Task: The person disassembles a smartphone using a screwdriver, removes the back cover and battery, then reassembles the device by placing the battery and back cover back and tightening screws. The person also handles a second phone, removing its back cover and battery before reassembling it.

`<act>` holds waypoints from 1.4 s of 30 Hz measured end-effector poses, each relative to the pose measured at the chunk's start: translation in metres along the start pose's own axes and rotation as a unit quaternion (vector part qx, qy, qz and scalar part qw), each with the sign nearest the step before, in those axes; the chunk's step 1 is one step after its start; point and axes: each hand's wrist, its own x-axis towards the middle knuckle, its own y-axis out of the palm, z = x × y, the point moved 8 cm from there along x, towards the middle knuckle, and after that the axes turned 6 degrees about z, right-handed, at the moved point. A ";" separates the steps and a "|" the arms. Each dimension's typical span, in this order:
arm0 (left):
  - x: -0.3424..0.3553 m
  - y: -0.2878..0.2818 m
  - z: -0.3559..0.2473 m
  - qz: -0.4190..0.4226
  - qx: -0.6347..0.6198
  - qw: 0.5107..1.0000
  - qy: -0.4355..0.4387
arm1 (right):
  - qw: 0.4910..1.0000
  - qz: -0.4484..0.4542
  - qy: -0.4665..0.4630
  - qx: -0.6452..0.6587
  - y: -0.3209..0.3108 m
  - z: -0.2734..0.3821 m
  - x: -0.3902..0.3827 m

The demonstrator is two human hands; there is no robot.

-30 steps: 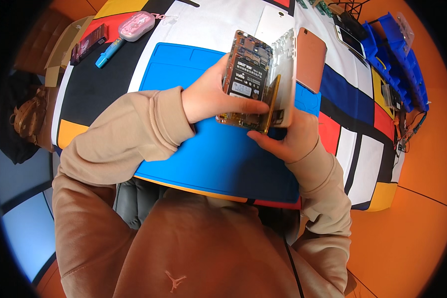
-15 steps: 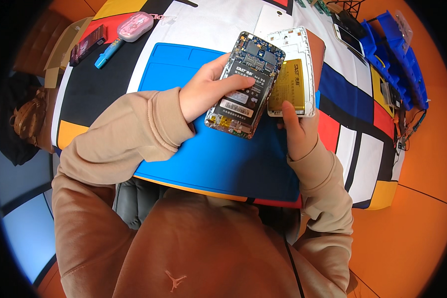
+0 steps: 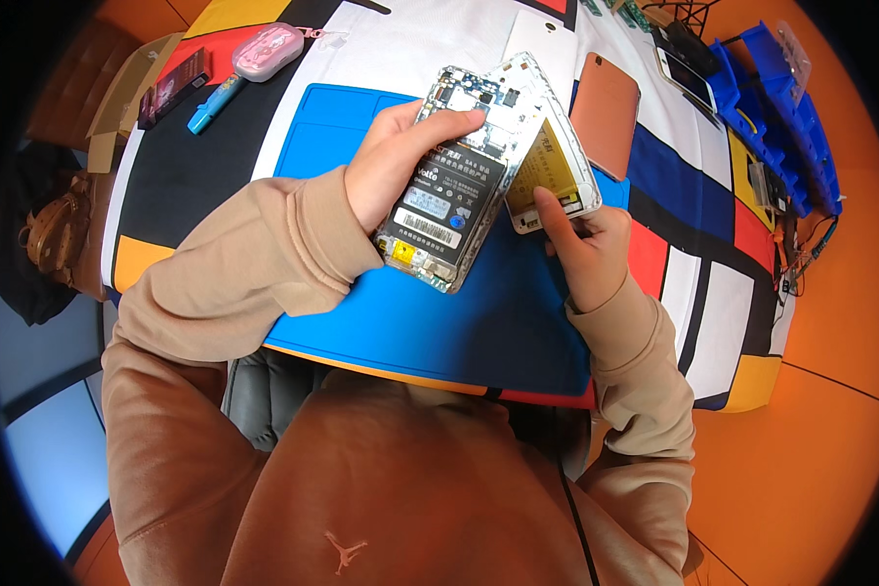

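My left hand point(image 3: 396, 146) grips an opened phone body point(image 3: 439, 210), thumb over the bright circuit board at its top, above a black labelled battery. My right hand point(image 3: 591, 254) holds a white phone shell point(image 3: 581, 186) by its lower end, thumb at a gold-coloured flat panel point(image 3: 547, 161) inside it. The shell is tilted, and its left part sits behind the phone body. Both pieces are held over a blue mat point(image 3: 410, 342). A pink-copper phone or cover point(image 3: 607, 107) lies just beyond the shell, with a white phone point(image 3: 547, 29) farther back.
At the back left are a pink case point(image 3: 269, 49), a blue pen point(image 3: 215, 103), a dark box point(image 3: 171, 88) and a cardboard box point(image 3: 112, 132). On the right are a phone point(image 3: 687, 78), blue parts bins point(image 3: 801, 137), green boards point(image 3: 630, 18) and wired tools point(image 3: 791, 269).
The two pieces have swung from stacked edge-on to fanned side by side. The phone body has since shifted toward the lower left, and the shell has tilted, uncovering more of the copper phone.
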 end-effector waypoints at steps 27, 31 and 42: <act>0.005 -0.014 0.003 -0.052 -0.014 0.998 0.032 | 0.998 -0.056 0.022 0.023 -0.020 -0.001 0.012; 0.007 -0.010 0.002 -0.036 0.009 0.998 0.045 | 0.994 -0.100 0.009 0.053 -0.031 -0.006 0.014; 0.001 0.021 0.011 0.154 0.145 0.976 0.050 | 0.992 -0.119 -0.037 -0.010 -0.042 0.021 0.008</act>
